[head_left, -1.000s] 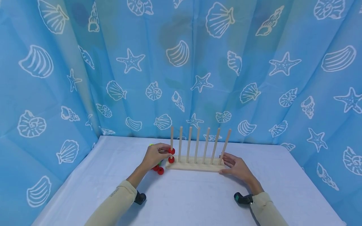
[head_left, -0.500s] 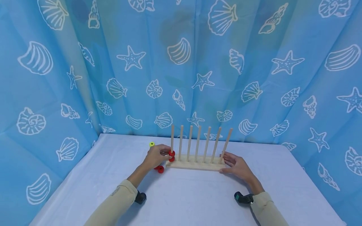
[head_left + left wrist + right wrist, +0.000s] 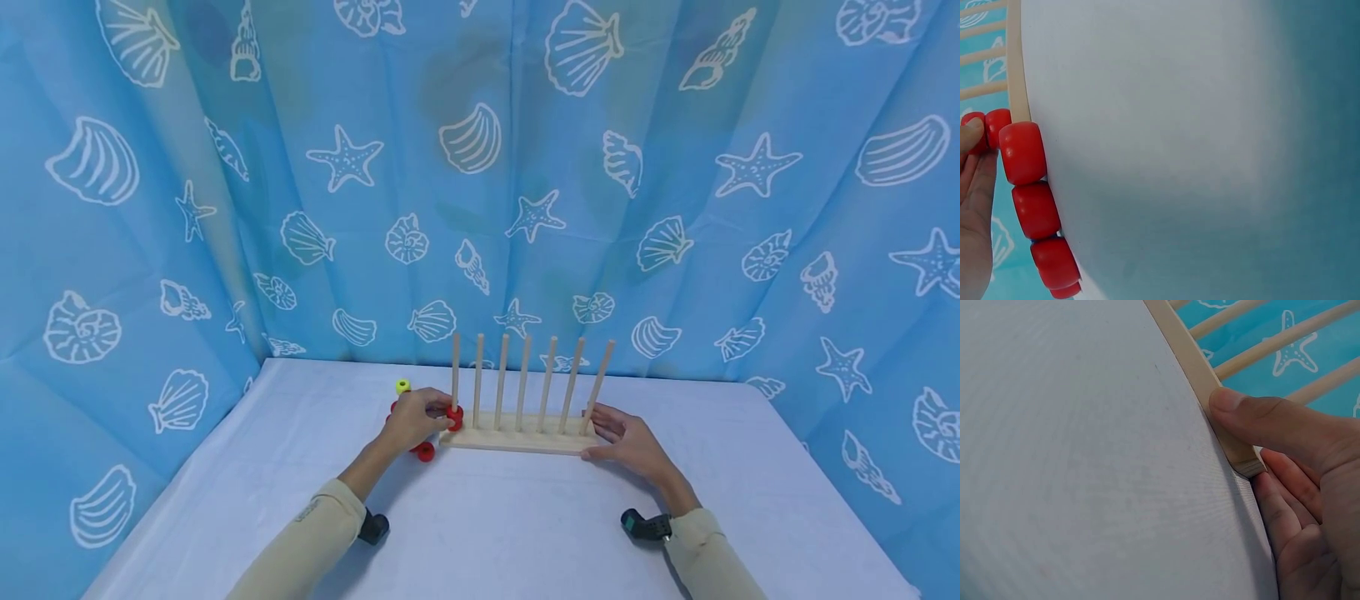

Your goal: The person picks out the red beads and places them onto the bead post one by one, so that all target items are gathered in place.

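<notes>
On the white table stands a wooden peg rack (image 3: 517, 442), its base carrying a row of several upright pegs (image 3: 501, 383). My left hand (image 3: 412, 419) pinches a red bead (image 3: 982, 144) between thumb and fingers, low on the leftmost peg. That bead sits against another red bead (image 3: 999, 128) beneath it on the same peg. At the opposite end, my right hand (image 3: 628, 446) grips the base, its thumb (image 3: 1230, 403) on the front edge and the other fingers around the end and behind.
Loose red beads (image 3: 1022, 153) lie in a row near the rack's left end, partly hidden by the left hand in the head view. A yellow-green bead (image 3: 402, 386) lies behind that hand. A blue shell-patterned curtain (image 3: 480, 208) hangs behind and beside the table (image 3: 525, 525).
My left hand has lowered the red bead down the leftmost peg until it meets the bead below. The right hand has stayed on the rack's end.
</notes>
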Demonstrator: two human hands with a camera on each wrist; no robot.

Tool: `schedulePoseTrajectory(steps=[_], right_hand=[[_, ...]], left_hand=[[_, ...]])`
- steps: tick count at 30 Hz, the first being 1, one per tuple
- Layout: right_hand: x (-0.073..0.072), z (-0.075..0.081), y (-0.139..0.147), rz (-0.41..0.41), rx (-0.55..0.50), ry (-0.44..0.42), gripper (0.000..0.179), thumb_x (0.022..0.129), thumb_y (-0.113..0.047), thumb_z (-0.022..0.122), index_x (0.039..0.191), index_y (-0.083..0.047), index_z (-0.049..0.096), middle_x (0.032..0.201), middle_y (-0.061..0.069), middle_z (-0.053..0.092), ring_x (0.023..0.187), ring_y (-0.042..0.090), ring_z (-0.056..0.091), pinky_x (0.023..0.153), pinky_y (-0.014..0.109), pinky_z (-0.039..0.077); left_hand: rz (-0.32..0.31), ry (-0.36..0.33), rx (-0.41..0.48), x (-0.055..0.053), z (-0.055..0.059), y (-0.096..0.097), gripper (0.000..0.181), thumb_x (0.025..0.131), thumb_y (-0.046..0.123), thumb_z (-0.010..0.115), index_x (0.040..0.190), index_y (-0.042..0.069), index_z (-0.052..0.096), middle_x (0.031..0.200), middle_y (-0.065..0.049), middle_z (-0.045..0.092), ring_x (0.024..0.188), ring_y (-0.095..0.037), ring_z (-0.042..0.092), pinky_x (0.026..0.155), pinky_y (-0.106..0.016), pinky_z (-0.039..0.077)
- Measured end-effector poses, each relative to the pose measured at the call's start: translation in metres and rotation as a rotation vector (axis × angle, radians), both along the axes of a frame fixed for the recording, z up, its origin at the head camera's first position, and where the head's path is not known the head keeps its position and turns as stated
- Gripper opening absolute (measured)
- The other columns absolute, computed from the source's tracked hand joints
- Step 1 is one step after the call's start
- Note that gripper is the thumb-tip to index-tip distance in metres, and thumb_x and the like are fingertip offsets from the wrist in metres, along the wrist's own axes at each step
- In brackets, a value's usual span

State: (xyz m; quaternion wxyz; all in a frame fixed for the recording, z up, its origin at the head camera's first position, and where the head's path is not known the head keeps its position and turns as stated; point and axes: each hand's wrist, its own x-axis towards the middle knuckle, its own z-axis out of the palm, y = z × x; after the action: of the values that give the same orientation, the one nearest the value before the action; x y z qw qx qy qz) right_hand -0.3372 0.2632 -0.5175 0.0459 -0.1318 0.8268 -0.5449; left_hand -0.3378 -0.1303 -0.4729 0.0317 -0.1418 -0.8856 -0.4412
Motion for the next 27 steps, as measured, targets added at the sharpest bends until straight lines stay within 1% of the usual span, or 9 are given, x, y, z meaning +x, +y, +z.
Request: schedulePoseTrajectory(steps=[3,7,10,12,15,18,21,24,27], right_hand=[[0.0,0.0,0.0,-0.002,0.006,-0.002,0.096,0.069,-0.022,0.089,0.148,-0.003,0.038,0.143,0.023,0.046,0.131,0.036,0.046,0.1,0.035,0.044],[0.0,-0.001,0.0,-0.008,0.023,-0.002,0.097,0.07,-0.022,0.089,0.149,-0.003,0.037,0.144,0.023,0.046,0.131,0.036,0.046,0.101,0.037,0.044],[0.0,-0.002,0.0,-0.011,0.022,0.0,0.097,0.07,-0.022,0.089,0.149,-0.003,0.037,0.144,0.023,0.046,0.131,0.037,0.046,0.101,0.037,0.044],[0.0,-0.002,0.0,-0.007,0.018,0.004,0.097,0.07,-0.022,0.089,0.149,-0.003,0.037,0.144,0.023,0.046,0.131,0.036,0.046,0.101,0.036,0.044],[0.0,-0.003,-0.001,0.005,0.012,0.01,0.096,0.07,-0.021,0.089,0.149,-0.003,0.036,0.143,0.023,0.046,0.132,0.036,0.046,0.1,0.034,0.044],[-0.001,-0.003,-0.002,0.006,0.012,0.016,0.096,0.07,-0.021,0.089,0.148,-0.002,0.037,0.143,0.023,0.046,0.131,0.036,0.046,0.1,0.034,0.044],[0.0,-0.003,-0.001,0.006,0.022,0.026,0.095,0.071,-0.021,0.088,0.148,-0.002,0.036,0.143,0.024,0.046,0.131,0.037,0.045,0.101,0.034,0.044],[0.0,-0.001,0.0,0.014,0.03,0.034,0.094,0.073,-0.02,0.087,0.148,-0.001,0.036,0.143,0.025,0.045,0.131,0.038,0.045,0.101,0.035,0.043],[0.001,-0.001,0.0,0.021,0.02,0.037,0.092,0.073,-0.018,0.086,0.148,0.0,0.035,0.143,0.026,0.044,0.131,0.04,0.044,0.101,0.036,0.043]], left_hand=[[-0.004,0.003,-0.003,0.0,-0.001,0.0,0.032,0.081,0.005,0.078,0.113,0.005,0.071,0.106,-0.006,0.069,0.097,-0.019,0.067,0.084,-0.032,0.056],[0.002,-0.012,-0.008,-0.001,-0.003,-0.001,0.033,0.081,0.006,0.078,0.113,0.006,0.07,0.105,-0.005,0.069,0.097,-0.019,0.067,0.085,-0.032,0.056],[-0.005,-0.022,-0.017,-0.002,-0.004,-0.003,0.038,0.08,0.008,0.08,0.117,0.007,0.069,0.109,-0.006,0.069,0.101,-0.02,0.066,0.086,-0.033,0.056],[-0.016,-0.013,-0.023,-0.002,-0.002,-0.005,0.043,0.079,0.009,0.081,0.12,0.007,0.067,0.113,-0.006,0.068,0.105,-0.023,0.066,0.088,-0.034,0.055],[-0.009,0.017,-0.028,0.0,0.004,-0.015,0.047,0.078,0.011,0.082,0.123,0.008,0.066,0.117,-0.007,0.066,0.109,-0.026,0.065,0.089,-0.038,0.054],[0.035,0.047,-0.034,0.004,0.012,-0.03,0.046,0.08,0.012,0.081,0.123,0.008,0.066,0.117,-0.008,0.065,0.11,-0.029,0.063,0.087,-0.04,0.056],[0.11,0.033,-0.04,0.008,0.015,-0.047,0.043,0.082,0.017,0.08,0.121,0.009,0.066,0.117,-0.007,0.065,0.107,-0.028,0.063,0.083,-0.038,0.057],[0.166,0.01,-0.042,0.013,0.012,-0.062,0.042,0.082,0.021,0.08,0.12,0.009,0.065,0.116,-0.007,0.064,0.104,-0.027,0.064,0.079,-0.036,0.058],[0.184,0.004,-0.033,0.016,0.007,-0.073,0.043,0.081,0.021,0.081,0.119,0.007,0.065,0.115,-0.007,0.064,0.103,-0.026,0.064,0.082,-0.037,0.057]])
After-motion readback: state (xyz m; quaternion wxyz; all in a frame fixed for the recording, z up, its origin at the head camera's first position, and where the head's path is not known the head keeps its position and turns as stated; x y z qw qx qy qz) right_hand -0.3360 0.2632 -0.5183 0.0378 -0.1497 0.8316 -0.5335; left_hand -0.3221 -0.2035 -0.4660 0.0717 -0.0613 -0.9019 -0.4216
